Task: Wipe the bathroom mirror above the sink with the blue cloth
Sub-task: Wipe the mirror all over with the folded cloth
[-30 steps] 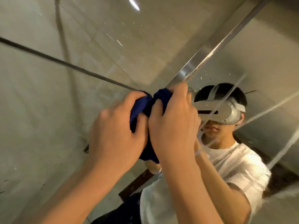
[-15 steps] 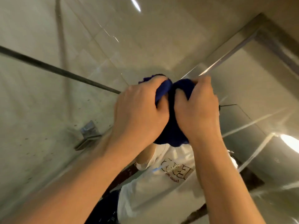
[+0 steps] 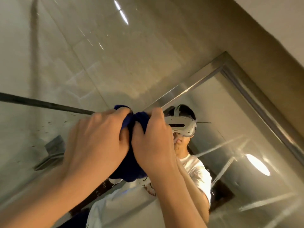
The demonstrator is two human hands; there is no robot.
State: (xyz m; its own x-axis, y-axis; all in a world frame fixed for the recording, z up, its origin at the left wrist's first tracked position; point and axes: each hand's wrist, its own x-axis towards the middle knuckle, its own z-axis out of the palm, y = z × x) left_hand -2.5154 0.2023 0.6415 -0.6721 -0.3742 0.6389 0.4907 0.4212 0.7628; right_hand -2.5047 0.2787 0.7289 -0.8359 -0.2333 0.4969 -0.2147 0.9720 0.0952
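Blue cloth (image 3: 131, 162) bunched at picture centre, pressed against mirror (image 3: 230, 129) close to its metal frame (image 3: 184, 89), which runs off toward 1 o'clock. Left hand (image 3: 95, 145) at 9 o'clock of the wad, right hand (image 3: 153, 143) at 3 o'clock, fingers of both clenched into the fabric. Judged soft, light, limp, easily compressed. Best gripped as a thick wad, flat face to glass. Glass hard and fragile; moderate pressure advised.

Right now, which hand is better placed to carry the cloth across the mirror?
Probably the right hand. Both hands grip the bunched cloth at the mirror's near edge, but the right one sits on the mirror side, over the glass. The left hand is on the side of the tiled wall.
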